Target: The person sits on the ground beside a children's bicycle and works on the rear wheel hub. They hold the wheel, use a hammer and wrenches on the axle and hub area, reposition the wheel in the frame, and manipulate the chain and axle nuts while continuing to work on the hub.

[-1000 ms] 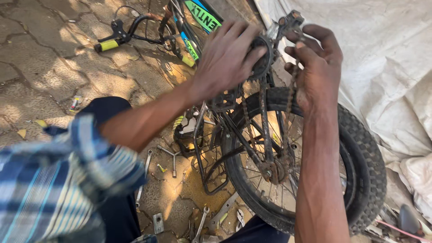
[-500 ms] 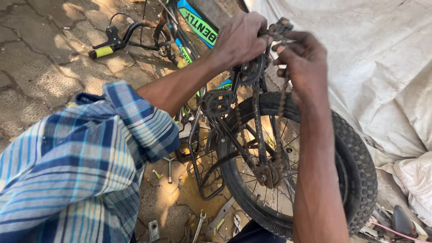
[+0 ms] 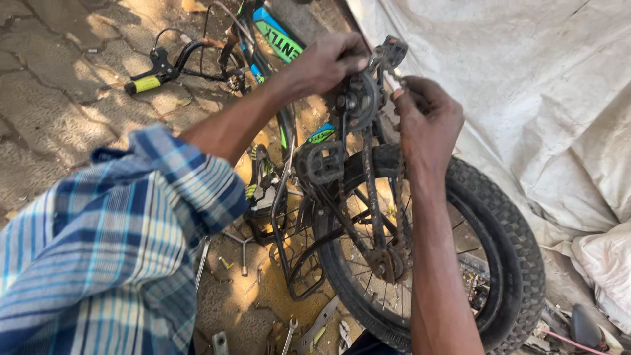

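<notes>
A small bicycle lies upside down on the paving, its rear wheel (image 3: 506, 263) with a knobby black tyre nearest me. My left hand (image 3: 328, 62) grips the crank and chainring (image 3: 355, 105) at the top. My right hand (image 3: 427, 121) pinches the rusty chain (image 3: 402, 197) beside the chainring. A black pedal (image 3: 320, 163) hangs just below my hands, and a second pedal (image 3: 393, 49) sticks up above them. The chain runs down to the rear sprocket (image 3: 386, 263).
Handlebar with a yellow-green grip (image 3: 143, 84) lies at the far left on the stone paving. Spanners and small tools (image 3: 289, 332) are scattered under the bike. A grey tarpaulin (image 3: 526, 92) covers the right side; white sacks (image 3: 605, 269) lie at the lower right.
My view has shifted, so my striped sleeve now fills the lower left. Both hands stay at the chainring, the right hand working a little lower along the chain.
</notes>
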